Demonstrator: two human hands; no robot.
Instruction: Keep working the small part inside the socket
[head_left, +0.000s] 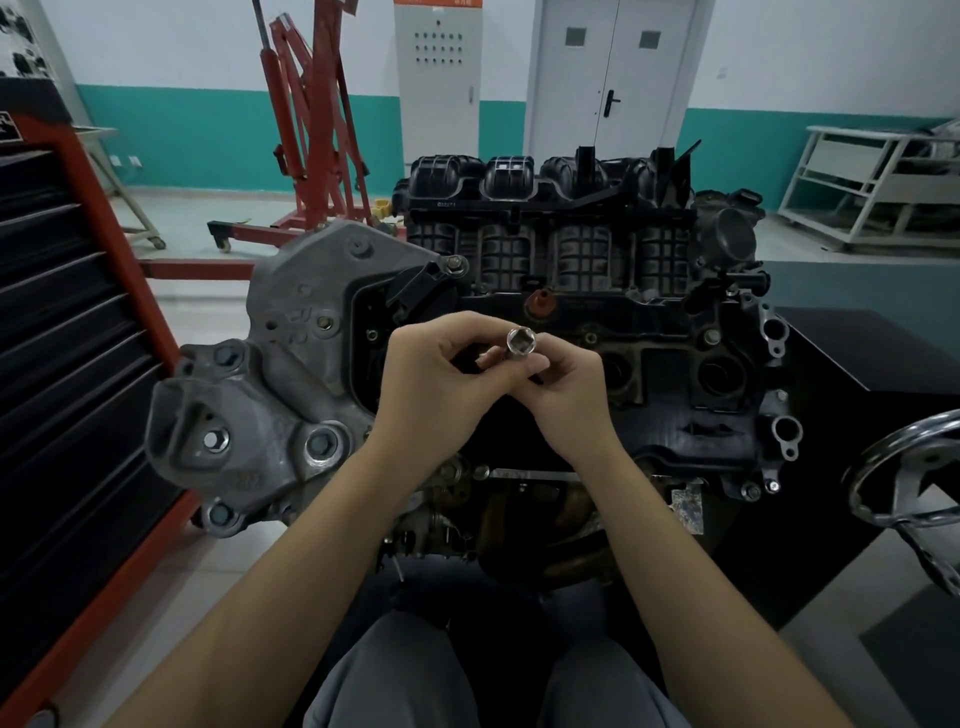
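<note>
socket held up over the engine, both hands on it

both hands are up in front of the engine (571, 291), right above its dark top cover. the right hand (569, 395) has its fingers curled round the shank of a shiny socket (521, 341), and the open end of the socket points back at the camera so you can see the hollow inside. the left hand (434, 379) is pressed in close against the right one, fingers bent, thumb and fingertips pinching at the lower part of the socket. can't really tell how much of the shank the left fingers cover, the right hand hides that bit.

the socket sits clear of the engine, not touching it, just this side of the little red cap (540, 300) on the cover.

round the engine: the grey cast bracket (270, 395) bolted to its left end, with a few hex bolts showing. the black ribbed manifold (545, 208) runs along the far side. left of the engine stands a red and black tool chest (67, 322). behind the engine there's a red hoist (311, 130) on the floor, a grey cabinet (437, 78) and a door (613, 73). to the right of the engine, a chrome handwheel (906, 483), and further back a white rack (872, 187).
</note>
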